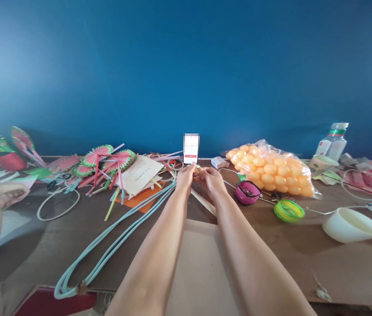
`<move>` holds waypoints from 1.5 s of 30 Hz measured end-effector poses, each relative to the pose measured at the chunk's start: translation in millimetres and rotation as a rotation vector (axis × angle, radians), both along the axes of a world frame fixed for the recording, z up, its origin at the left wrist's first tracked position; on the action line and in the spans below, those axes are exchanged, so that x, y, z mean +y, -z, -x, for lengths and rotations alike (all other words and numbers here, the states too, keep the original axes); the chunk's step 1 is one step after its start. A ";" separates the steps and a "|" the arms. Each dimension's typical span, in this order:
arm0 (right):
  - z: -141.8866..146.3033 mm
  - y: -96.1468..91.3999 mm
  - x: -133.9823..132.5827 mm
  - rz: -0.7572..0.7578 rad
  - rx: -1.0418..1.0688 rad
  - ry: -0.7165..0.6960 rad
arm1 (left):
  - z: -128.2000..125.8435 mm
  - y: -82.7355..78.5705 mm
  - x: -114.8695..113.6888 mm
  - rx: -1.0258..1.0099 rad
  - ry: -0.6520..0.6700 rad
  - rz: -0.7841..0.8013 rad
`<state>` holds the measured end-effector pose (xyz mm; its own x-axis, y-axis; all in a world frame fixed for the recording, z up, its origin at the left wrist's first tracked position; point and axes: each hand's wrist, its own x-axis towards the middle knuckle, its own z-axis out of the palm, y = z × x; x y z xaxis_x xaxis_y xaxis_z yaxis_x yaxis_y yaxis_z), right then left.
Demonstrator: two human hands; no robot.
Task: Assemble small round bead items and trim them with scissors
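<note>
As our bare forearms (159, 245) reach over the near edge of a brown table (307, 259), a beige board (202, 259) shows between them. To their left, a pale blue cord (62, 292) lies in long loops that stretch from the near edge toward our hands. Another person's hand (14, 194), blurred, comes in over the left edge. Toward the right edge are a white cup (340, 228) and, farther in, a yellow-green coil (289, 211) and an open purple pouch (247, 194). Left of our arms, an orange sheet (140, 202) lies partly under white paper (141, 174).

Near the far edge, our left hand (185, 176) and right hand (210, 179) meet, fingers closed together on a small gold-coloured piece (197, 167), too small to make out further. Just beyond it a phone (191, 151) stands upright, screen lit and partly blurred. Along the far edge, watermelon-patterned paper fans (98, 156) are heaped on the left; on the right sit a small white box (219, 163), a clear bag of orange balls (271, 170) and, toward the far right corner, a clear bottle (337, 142). Behind everything rises a blue wall (186, 66).
</note>
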<state>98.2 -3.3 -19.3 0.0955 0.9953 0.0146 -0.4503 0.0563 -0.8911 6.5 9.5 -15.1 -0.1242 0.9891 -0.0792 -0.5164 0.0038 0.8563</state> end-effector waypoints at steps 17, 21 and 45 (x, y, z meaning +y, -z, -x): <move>-0.8 -11.5 -6.9 0.075 0.106 -0.039 | 2.1 -11.7 -3.3 -0.166 0.048 0.119; -1.4 -10.2 -6.8 0.057 0.067 -0.053 | 1.9 -11.4 -3.8 -0.155 0.039 0.122; 5.7 -11.8 -26.7 0.119 -1.666 -0.194 | 21.5 -29.3 -2.2 -0.418 -0.173 0.189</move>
